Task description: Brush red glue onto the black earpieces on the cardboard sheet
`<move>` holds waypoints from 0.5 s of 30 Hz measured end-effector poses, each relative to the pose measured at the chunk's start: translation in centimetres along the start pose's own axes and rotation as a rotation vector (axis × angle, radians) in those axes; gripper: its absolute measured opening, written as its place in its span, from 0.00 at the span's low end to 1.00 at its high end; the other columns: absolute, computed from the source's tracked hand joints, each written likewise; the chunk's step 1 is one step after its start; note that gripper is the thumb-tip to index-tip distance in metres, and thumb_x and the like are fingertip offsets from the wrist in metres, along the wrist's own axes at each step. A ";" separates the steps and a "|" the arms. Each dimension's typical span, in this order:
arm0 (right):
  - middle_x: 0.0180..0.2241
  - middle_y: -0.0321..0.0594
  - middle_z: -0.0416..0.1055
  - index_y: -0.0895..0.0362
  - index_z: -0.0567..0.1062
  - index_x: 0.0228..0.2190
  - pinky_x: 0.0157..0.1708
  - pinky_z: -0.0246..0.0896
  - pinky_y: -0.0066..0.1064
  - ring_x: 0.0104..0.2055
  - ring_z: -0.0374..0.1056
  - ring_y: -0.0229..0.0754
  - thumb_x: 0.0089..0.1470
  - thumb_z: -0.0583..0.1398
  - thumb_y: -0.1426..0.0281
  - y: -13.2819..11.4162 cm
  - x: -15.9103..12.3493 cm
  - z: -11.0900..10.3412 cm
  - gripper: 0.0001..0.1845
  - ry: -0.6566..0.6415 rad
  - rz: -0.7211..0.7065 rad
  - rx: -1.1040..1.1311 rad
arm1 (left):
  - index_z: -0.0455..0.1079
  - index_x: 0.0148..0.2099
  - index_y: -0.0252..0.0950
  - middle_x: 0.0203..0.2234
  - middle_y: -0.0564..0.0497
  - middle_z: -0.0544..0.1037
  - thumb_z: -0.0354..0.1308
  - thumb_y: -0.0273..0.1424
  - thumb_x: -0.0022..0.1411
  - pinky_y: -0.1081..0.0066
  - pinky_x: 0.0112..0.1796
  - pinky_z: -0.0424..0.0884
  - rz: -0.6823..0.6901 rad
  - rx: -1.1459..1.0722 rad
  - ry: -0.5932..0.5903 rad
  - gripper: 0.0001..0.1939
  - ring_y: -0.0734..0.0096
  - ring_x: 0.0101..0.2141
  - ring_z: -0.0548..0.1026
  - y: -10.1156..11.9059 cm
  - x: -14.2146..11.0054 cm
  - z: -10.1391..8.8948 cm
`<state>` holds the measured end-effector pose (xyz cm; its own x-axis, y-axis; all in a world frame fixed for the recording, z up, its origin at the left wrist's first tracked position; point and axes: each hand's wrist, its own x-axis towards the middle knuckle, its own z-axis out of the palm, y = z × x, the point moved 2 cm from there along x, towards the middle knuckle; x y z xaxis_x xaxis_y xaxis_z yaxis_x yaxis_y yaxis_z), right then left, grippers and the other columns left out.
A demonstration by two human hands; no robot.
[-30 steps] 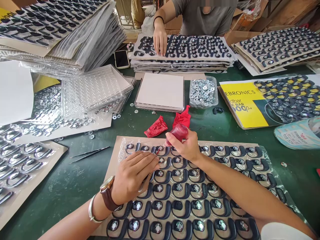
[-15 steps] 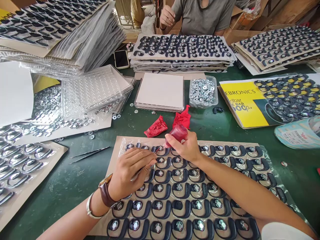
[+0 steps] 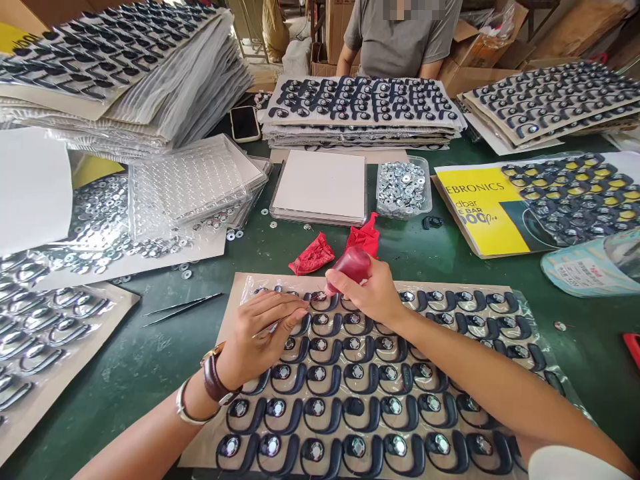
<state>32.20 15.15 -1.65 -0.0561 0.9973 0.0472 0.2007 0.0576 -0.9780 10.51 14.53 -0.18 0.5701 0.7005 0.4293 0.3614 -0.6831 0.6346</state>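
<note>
My right hand is wrapped round a small red squeeze bottle, tilted with its narrow end down and to the left over the top row of a card sheet. On this film-covered sheet lie rows of black hook-shaped pieces, most with a round silver disc on the head. My left hand is closed over the sheet's upper left, thumb against the fingers; anything between the fingertips is too small to make out. One black piece lies between the bottle's tip and my left fingertips.
Tweezers lie to the left. Red crumpled rubber scraps lie beyond the sheet. Farther back are a clear tub of metal washers, a white card stack and a phone. Tall sheet stacks stand at left. A person sits opposite.
My left hand has drawn slightly left, away from the black piece. The bottle has shifted a little left and down. The person opposite has lowered a raised hand.
</note>
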 end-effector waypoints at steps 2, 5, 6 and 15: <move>0.25 0.37 0.78 0.55 0.74 0.27 0.28 0.67 0.29 0.26 0.72 0.39 0.58 0.61 0.53 -0.5 0.0 -0.3 0.18 -0.044 0.052 0.083 | 0.74 0.42 0.37 0.37 0.50 0.82 0.58 0.21 0.63 0.69 0.41 0.75 0.008 0.008 0.002 0.08 0.70 0.38 0.80 0.1 0.0 0.0; 0.26 0.37 0.77 0.56 0.74 0.28 0.23 0.65 0.27 0.25 0.71 0.37 0.56 0.62 0.52 -0.5 -0.3 -0.9 0.19 -0.070 0.116 0.142 | 0.74 0.44 0.37 0.38 0.49 0.82 0.58 0.21 0.64 0.69 0.41 0.75 0.021 0.020 0.009 0.09 0.69 0.38 0.80 0.3 -0.1 0.0; 0.26 0.37 0.77 0.56 0.74 0.28 0.22 0.65 0.26 0.24 0.70 0.37 0.56 0.63 0.53 -0.4 -0.5 -1.1 0.19 -0.061 0.127 0.156 | 0.74 0.44 0.37 0.38 0.48 0.82 0.58 0.21 0.64 0.68 0.41 0.75 0.036 0.029 0.010 0.09 0.69 0.39 0.80 0.5 -0.1 -0.1; 0.25 0.38 0.78 0.57 0.74 0.27 0.21 0.65 0.26 0.21 0.68 0.35 0.56 0.63 0.53 1.0 -0.9 -1.0 0.20 0.040 0.116 0.182 | 0.71 0.52 0.33 0.42 0.46 0.80 0.56 0.19 0.62 0.64 0.46 0.75 0.215 0.212 -0.075 0.16 0.66 0.44 0.78 1.8 -1.8 -0.3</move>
<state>33.39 14.33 -2.46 -0.0032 0.9980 -0.0630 0.0234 -0.0629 -0.9977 9.95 12.12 0.35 0.7001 0.5232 0.4860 0.3681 -0.8476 0.3823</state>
